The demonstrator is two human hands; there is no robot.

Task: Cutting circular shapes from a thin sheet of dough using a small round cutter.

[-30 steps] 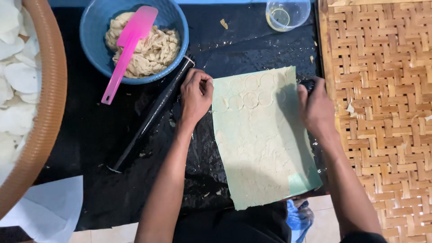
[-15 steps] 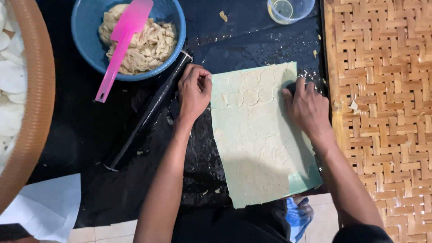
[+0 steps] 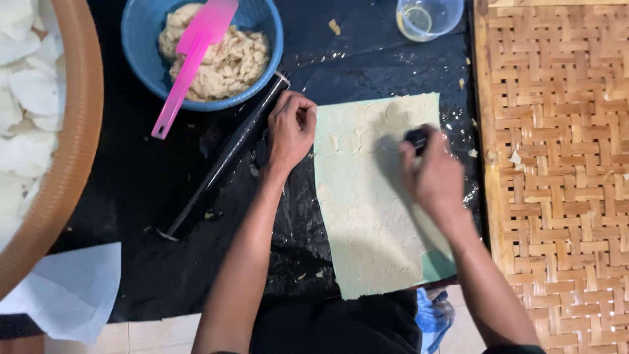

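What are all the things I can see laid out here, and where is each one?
dough sheet: one, pale green-cream, centre, round cuts pressed near its far edge
black plastic sheet: one, black, under the work
rolling pin: one, black, left of the dough sheet
blue bowl: one, blue, top left, holds dough scraps
pink spatula: one, pink, resting in the blue bowl
round tray: one, brown rim, far left, holds white discs
clear cup: one, clear, top edge
woven mat: one, tan, right
white paper: one, white, bottom left
cutter: one, dark, in the right hand
left hand: on the sheet's left edge
right hand: gripping the cutter
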